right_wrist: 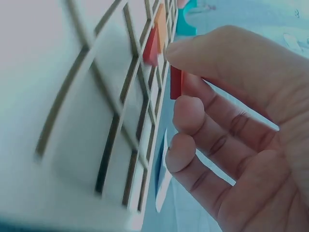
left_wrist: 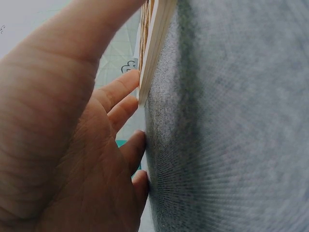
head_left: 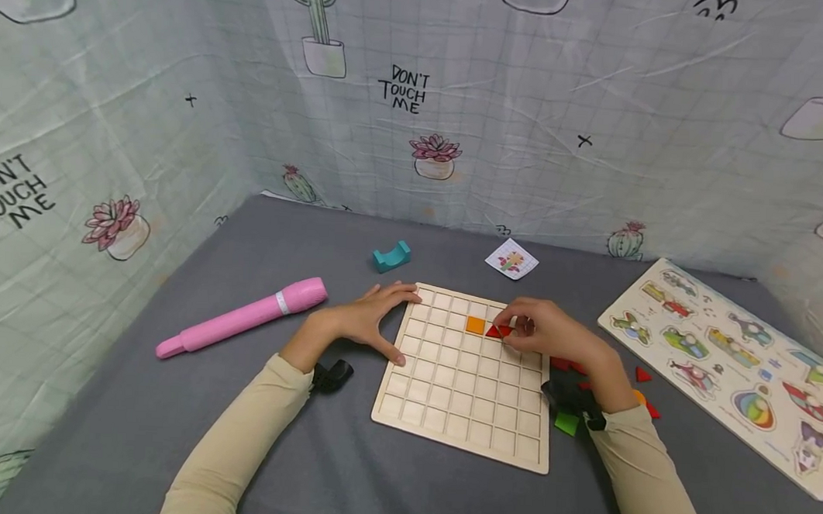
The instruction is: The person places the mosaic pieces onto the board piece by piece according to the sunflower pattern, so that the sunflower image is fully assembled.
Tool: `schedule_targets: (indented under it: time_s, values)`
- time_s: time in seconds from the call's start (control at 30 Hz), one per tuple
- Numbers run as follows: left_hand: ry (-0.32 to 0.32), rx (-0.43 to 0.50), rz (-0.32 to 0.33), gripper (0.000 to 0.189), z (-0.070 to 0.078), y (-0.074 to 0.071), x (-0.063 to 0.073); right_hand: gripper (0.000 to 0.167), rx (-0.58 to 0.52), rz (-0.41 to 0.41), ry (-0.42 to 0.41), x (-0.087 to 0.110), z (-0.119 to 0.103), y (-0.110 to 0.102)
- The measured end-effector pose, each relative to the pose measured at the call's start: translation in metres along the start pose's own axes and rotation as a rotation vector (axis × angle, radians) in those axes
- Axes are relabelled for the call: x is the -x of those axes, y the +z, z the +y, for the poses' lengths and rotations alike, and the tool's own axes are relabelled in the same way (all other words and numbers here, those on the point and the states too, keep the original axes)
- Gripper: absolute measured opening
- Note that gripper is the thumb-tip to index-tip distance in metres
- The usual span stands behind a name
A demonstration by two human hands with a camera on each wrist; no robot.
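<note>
Backdrop: we see pale cactus-print cloth [head_left: 505, 75] behind both hands, dark grey cloth [head_left: 317, 462] beneath.
Left hand [head_left: 365, 317]: spread, fingers touching the left edge of our square pale wooden grid board [head_left: 444, 394].
Right hand [head_left: 550, 328]: thumb and fingers pinch a small flat red piece [right_wrist: 175, 86] at the board's far right part.
Just left of it: flat orange square tile [head_left: 475, 325], red triangular tile [right_wrist: 151, 47] on the grid.
Left of left hand: long pink cylinder [head_left: 240, 320].

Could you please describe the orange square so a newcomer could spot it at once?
On the grey table lies a pale gridded board. Near its far edge, left of the red piece beside the right hand, sits the orange square. Unlike that red piece, it is square and orange.
</note>
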State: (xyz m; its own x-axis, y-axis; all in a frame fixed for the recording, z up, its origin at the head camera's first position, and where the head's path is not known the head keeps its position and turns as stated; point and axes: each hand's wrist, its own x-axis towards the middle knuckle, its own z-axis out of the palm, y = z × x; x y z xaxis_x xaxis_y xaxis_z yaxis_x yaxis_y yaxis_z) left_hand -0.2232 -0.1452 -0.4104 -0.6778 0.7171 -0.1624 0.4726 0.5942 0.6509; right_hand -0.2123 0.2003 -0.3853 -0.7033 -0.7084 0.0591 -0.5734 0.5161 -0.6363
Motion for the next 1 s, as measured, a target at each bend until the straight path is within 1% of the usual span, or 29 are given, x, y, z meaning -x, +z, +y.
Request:
schedule_targets:
  time_s: [0.23, 0.37, 0.67, 0.83, 1.0]
  values:
    - [0.003, -0.022, -0.002, 0.097, 0.0, -0.001, -0.002, 0.024, 0.004, -0.02, -0.038, -0.019, -0.007, 0.01]
    - [0.008, -0.014, -0.007, 0.096, 0.002, -0.002, -0.002, 0.024, -0.002, -0.034, -0.042, -0.029, -0.011, 0.015]
    - [-0.004, -0.021, -0.006, 0.096, 0.002, -0.002, -0.003, 0.022, 0.038, -0.038, -0.077, -0.048, -0.016, 0.019]
    - [-0.013, -0.022, -0.007, 0.096, 0.002, -0.001, -0.003, 0.019, 0.063, -0.046, -0.071, -0.056, -0.018, 0.024]
    - [-0.01, -0.015, -0.002, 0.095, 0.001, -0.001, -0.001, 0.011, 0.066, -0.071, -0.032, -0.062, -0.02, 0.027]
